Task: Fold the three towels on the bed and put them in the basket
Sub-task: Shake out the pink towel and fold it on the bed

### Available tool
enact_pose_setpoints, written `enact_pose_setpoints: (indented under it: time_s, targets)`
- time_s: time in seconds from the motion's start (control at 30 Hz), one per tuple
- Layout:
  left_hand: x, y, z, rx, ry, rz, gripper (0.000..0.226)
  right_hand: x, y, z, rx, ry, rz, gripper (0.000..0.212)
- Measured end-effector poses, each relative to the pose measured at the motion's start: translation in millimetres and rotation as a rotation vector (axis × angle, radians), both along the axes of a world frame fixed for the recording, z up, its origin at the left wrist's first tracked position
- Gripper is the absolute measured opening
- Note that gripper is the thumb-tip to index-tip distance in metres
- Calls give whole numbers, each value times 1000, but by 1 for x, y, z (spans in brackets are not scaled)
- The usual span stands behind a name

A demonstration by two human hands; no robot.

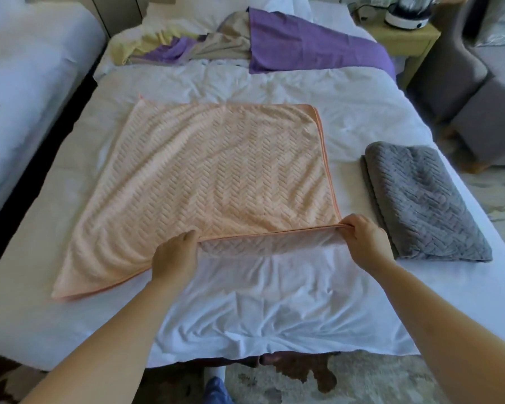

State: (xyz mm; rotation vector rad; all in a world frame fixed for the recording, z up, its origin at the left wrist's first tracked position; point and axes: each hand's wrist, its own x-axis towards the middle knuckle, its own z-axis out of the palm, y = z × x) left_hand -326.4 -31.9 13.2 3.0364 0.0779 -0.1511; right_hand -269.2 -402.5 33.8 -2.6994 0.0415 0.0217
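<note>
The peach towel lies spread across the middle of the frame on the white bed, and its near hem is lifted off the sheet. Your left hand pinches that hem about midway along, fingers curled over the edge. Your right hand pinches the near right corner the same way, and the hem is taut between them. The towel looks soft, light and limp, so it will likely sag and wrinkle wherever you don't support it. Hold it by the hem and corners, and carry the edge across low so the layers meet squarely. At the right of the frame a grey towel lies folded, well apart from the peach one. Purple, yellow and beige cloths are heaped at the top. No basket is in view.
</note>
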Motion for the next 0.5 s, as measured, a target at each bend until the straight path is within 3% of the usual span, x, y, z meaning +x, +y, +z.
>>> enact_pose_setpoints:
  time_s: [0.23, 0.43, 0.5]
  targets:
    - [155, 41, 43, -159, -152, -56, 32, 116, 34, 36, 1, -62, -107, 22]
    - [299, 66, 47, -244, -198, -133, 22, 227, 55, 34, -212, -141, -235, 21]
    - [340, 69, 45, -247, -201, -158, 20, 264, 61, 30, -187, -139, -263, 20]
